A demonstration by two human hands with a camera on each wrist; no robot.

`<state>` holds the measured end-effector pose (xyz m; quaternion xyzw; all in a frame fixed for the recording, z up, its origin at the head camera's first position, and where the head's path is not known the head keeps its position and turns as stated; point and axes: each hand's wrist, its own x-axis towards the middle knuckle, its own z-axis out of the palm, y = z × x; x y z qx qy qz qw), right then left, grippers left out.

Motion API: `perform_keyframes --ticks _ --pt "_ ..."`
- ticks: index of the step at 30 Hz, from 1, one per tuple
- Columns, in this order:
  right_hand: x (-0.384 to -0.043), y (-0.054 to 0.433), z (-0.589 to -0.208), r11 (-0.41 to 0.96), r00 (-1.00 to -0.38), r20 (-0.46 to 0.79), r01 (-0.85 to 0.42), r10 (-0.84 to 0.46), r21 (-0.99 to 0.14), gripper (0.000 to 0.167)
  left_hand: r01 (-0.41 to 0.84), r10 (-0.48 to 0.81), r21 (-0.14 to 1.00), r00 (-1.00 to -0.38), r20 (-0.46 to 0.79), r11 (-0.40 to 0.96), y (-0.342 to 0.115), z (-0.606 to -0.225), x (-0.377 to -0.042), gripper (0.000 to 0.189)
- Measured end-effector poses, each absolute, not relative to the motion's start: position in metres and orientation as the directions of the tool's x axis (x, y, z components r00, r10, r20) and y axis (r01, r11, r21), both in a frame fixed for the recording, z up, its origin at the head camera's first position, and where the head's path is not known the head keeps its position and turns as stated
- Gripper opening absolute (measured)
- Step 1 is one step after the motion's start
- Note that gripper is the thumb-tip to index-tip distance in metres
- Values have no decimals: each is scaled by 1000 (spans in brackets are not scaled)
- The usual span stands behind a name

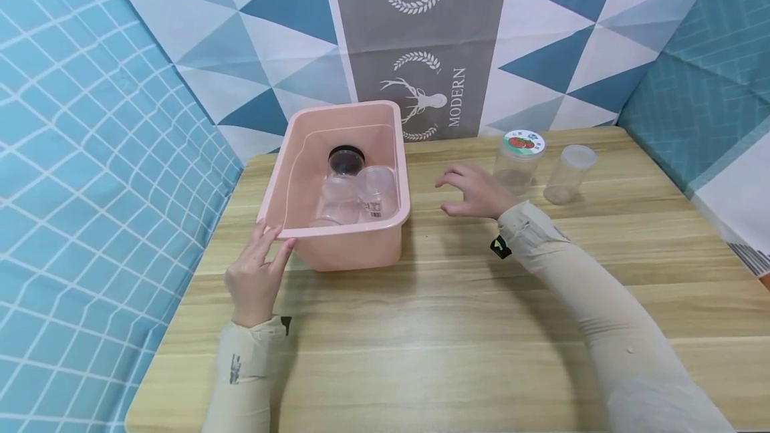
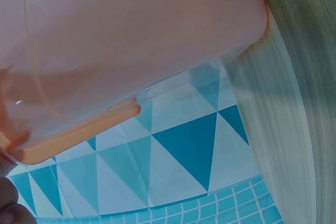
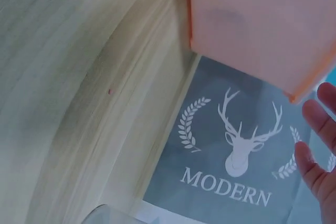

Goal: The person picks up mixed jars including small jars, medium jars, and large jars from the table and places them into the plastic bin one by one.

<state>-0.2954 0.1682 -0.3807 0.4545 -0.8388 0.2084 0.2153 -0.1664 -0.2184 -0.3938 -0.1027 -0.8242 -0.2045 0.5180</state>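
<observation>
Pink tub sits on the counter, w/ clear jars & a black-ended jar jumbled inside. L hand pinches its near L corner; pressing hard there could skid or tip it, b/c plastic on a smooth top prob. grips poorly. R hand is empty, fingers loosely bent, btwn tub & picture-lid jar. Main risk: it swings back & knocks that jar into plain jar; both look light & round, so could roll.
</observation>
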Motion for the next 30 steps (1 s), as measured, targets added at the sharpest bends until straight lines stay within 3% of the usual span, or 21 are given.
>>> perform_keyframes --ticks 11,21,30 --pt "-281 184 -374 564 -599 542 -786 -589 -255 46 378 -42 231 -447 894 897 -218 -394 -166 54" --pt "-280 216 -383 625 -596 668 -741 -446 -245 43 383 -32 222 -444 895 897 -218 -393 -167 54" --pt "-281 237 -381 656 -616 699 -702 -363 -277 48 386 -31 224 -448 894 895 -219 -392 -166 54"
